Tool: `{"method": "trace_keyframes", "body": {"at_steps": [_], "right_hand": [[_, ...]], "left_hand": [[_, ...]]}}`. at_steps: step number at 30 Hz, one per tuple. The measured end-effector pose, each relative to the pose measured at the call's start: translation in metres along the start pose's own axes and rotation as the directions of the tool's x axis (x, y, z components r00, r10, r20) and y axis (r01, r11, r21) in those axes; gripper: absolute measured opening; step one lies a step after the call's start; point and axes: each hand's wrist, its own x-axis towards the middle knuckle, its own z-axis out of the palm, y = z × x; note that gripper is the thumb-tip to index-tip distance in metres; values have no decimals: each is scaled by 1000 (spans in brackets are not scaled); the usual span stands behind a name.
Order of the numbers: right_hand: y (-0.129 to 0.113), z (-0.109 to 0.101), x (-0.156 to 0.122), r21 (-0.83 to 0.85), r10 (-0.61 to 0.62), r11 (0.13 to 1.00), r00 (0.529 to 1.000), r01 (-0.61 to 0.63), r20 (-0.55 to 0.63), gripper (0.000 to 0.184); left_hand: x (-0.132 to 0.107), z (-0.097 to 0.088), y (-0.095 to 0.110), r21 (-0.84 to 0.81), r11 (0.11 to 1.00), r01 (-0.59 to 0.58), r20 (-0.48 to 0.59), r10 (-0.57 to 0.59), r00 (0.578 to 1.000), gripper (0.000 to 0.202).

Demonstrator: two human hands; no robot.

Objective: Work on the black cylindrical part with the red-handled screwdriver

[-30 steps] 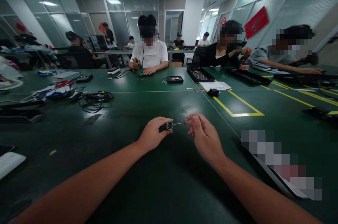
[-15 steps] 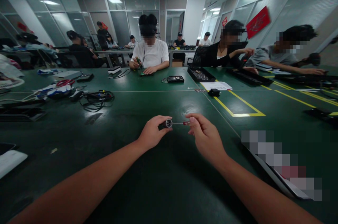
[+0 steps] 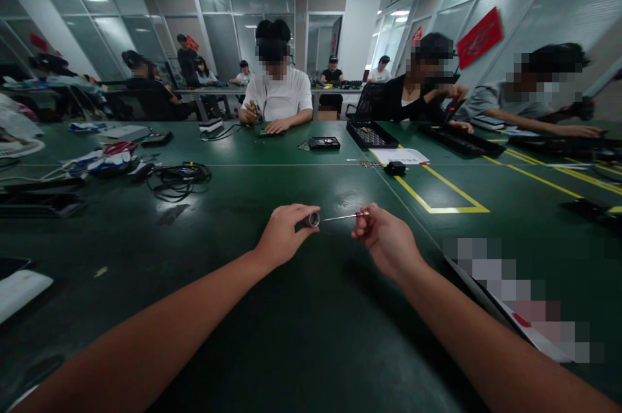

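Between thumb and fingers, my left hand (image 3: 284, 235) grips a small dark cylinder (image 3: 312, 220) with a metal-rimmed round end turned toward me. What kind of part it is, I cannot make out. My right hand (image 3: 386, 235) is closed around the red handle of a thin screwdriver (image 3: 340, 217). The screwdriver's shaft points left, its tip a short way from the cylinder's rim and apart from it. Both hands are raised above the green table (image 3: 291, 335).
Coiled black cables (image 3: 179, 179) lie at the left. A black block (image 3: 395, 168) sits beside yellow tape (image 3: 457, 210), and a blurred-out sheet (image 3: 515, 296) is at the right. Across the table, a person in white (image 3: 284, 95) works, with black trays (image 3: 372, 135) nearby.
The screwdriver has pulled back to the right, leaving a gap between its tip and the cylinder. My right hand has shifted its grip, and the cylinder has turned slightly.
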Motion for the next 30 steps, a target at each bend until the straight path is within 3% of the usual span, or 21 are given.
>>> {"method": "trace_keyframes", "body": {"at_steps": [5, 11, 17, 21, 24, 30], "right_hand": [[1, 0, -1, -85, -163, 984, 986, 160, -31, 28], [5, 6, -12, -251, -283, 927, 959, 281, 28, 32], [1, 6, -18, -404, -326, 851, 940, 337, 97, 28], [-2, 9, -20, -455, -385, 809, 920, 372, 68, 26], [-2, 10, -21, -455, -391, 810, 919, 369, 50, 26], [-4, 12, -26, -379, -361, 843, 924, 381, 125, 34]], "left_hand": [[-1, 2, -3, -27, 999, 23, 40, -22, 999, 39], [-5, 5, -4, -13, 1000, 9, 23, -9, 1000, 41], [-5, 3, -1, -14, 1000, 24, 21, -24, 1000, 40], [-6, 4, -2, -17, 1000, 14, 6, -14, 1000, 40], [-7, 4, -3, -12, 1000, -2, 2, 2, 1000, 41], [-7, 4, -3, -19, 1000, -18, -1, 18, 1000, 40]]}}
